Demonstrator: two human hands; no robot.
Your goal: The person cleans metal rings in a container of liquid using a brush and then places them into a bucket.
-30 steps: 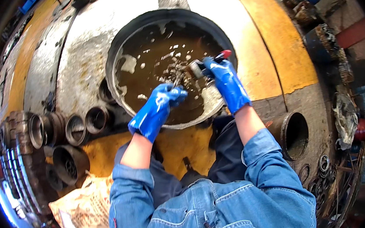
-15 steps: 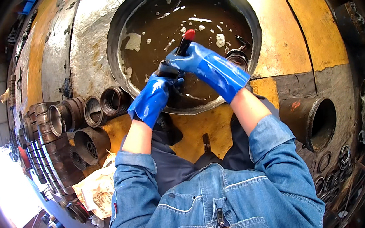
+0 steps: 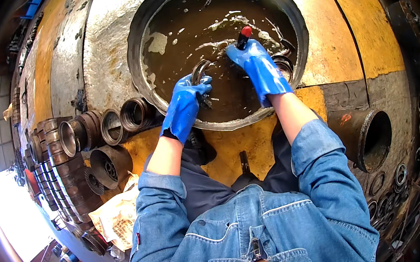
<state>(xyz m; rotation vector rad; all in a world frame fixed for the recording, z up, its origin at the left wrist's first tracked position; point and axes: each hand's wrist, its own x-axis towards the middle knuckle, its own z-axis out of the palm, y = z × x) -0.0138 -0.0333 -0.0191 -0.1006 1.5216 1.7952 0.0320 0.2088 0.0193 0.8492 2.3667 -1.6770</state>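
A wide round tub (image 3: 137, 70) of murky brown liquid with patches of foam lies before me. My left hand (image 3: 187, 100), in a blue rubber glove, is closed around a dark metal ring (image 3: 199, 70) over the near left part of the liquid. Farther right, my right hand (image 3: 256, 63), gloved the same way, grips a black handle with a red end (image 3: 244, 35). The tool's other end is hidden, so its kind cannot be told. The two hands are apart. Another ring-shaped metal part (image 3: 283, 64) sits inside the tub at its right wall, beside my right wrist.
Rows of metal rings and sleeves (image 3: 73, 137) stand left of the tub. A crumpled paper bag (image 3: 117, 215) lies nearer me. To the right is a large metal cylinder (image 3: 367, 138), with several rings (image 3: 400, 176) beyond it. Yellow and grey metal plates (image 3: 329, 33) surround the tub.
My hands were close together over the tub and have moved apart. The right hand went right with the red-ended tool; the left turned, showing the ring more plainly. Foam on the liquid has shifted.
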